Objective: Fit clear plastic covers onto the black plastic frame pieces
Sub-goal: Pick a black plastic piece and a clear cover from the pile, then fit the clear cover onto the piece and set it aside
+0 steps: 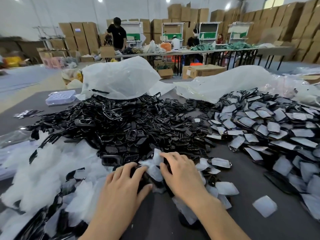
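Left hand (126, 181): fingers are curling round a black frame piece (142, 182), near centre. Right hand (180, 172): thumb and forefinger are pinching a clear cover (157, 159) just beside it. The frame heap (131, 122) is lying beyond.

My frame pieces (121, 122) are glossy black plastic; the covers (43, 161) frosted, translucent plastic; the table (245, 172) matt dark grey.

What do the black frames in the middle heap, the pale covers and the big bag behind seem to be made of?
Black frames: likely hard glossy plastic; they glint under the lights. Pale covers: probably thin soft plastic, cloudy and see-through, with bent edges. Big bag: thin plastic film, milky, crumpled and creased.
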{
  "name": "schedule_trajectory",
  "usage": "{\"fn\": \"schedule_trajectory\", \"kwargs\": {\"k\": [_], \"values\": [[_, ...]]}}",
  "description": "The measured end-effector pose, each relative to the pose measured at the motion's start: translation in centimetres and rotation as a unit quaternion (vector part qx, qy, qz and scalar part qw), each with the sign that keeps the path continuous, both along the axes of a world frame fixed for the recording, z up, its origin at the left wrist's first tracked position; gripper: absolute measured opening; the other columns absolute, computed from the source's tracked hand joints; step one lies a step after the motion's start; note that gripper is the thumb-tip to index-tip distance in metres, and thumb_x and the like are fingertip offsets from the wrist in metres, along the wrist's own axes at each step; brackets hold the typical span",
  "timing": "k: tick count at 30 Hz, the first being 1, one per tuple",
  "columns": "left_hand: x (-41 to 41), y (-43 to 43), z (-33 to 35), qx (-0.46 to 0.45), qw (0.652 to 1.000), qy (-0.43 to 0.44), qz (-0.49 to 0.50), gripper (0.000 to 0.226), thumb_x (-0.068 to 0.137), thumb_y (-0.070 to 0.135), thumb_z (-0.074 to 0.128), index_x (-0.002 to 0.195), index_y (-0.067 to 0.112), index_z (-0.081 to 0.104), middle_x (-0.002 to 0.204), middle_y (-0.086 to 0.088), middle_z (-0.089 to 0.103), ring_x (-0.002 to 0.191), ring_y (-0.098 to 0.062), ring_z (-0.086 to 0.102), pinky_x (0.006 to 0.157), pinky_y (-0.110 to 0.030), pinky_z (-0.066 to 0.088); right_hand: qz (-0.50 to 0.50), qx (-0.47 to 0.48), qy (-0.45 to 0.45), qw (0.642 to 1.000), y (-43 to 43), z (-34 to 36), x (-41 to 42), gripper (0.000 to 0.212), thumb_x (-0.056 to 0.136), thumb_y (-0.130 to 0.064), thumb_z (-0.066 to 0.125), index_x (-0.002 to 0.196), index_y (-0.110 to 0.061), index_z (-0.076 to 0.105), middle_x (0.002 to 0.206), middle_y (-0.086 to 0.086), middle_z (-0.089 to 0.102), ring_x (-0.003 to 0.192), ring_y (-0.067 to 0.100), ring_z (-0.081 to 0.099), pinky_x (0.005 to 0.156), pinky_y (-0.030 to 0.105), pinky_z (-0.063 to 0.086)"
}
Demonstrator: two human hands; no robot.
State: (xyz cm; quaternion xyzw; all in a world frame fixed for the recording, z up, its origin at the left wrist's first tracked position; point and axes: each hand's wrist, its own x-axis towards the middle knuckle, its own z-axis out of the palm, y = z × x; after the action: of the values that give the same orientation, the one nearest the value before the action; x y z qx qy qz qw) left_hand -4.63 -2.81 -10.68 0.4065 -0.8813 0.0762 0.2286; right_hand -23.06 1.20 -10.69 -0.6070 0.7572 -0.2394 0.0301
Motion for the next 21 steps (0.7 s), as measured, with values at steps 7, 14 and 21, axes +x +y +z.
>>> {"fn": "schedule_trajectory", "kwargs": {"k": [7,14,21], "values": [[0.6,-0.2,0.4,0.052,0.991,0.119,-0.014,0.015,0.087,0.029,0.071,0.100,0.026,0.065,0.098,0.014,0.061,0.082,-0.012,0.062,0.066,-0.026,0.051,0.033,-0.016,-0.046,0.998,0.8,0.1,-0.1,0.038,0.106,-0.041,0.038,0.142,-0.033,0.050,0.125,-0.011,0.054,0.114,0.010,0.047,0.099,0.024,0.039],[1.4,-0.4,1.4,0.189,0.912,0.356,0.074,0.015,0.092,0.037,0.065,0.106,0.042,0.062,0.080,0.022,0.065,0.081,0.007,0.061,0.061,-0.010,0.042,0.041,-0.022,-0.037,0.998,1.2,0.4,0.1,0.034,0.106,-0.042,0.040,0.136,-0.036,0.054,0.115,-0.014,0.061,0.112,0.009,0.059,0.084,0.022,0.046],[3.3,-2.3,2.3,0.213,0.847,0.475,0.103,0.021,0.101,0.038,0.055,0.086,0.030,0.067,0.068,0.013,0.069,0.054,-0.002,0.056,0.052,-0.014,0.041,0.011,-0.081,-0.073,0.994,1.1,0.3,-0.1,0.026,0.103,-0.044,0.042,0.105,-0.033,0.066,0.067,-0.009,0.062,0.058,0.007,0.057,0.059,0.027,0.049]]}}
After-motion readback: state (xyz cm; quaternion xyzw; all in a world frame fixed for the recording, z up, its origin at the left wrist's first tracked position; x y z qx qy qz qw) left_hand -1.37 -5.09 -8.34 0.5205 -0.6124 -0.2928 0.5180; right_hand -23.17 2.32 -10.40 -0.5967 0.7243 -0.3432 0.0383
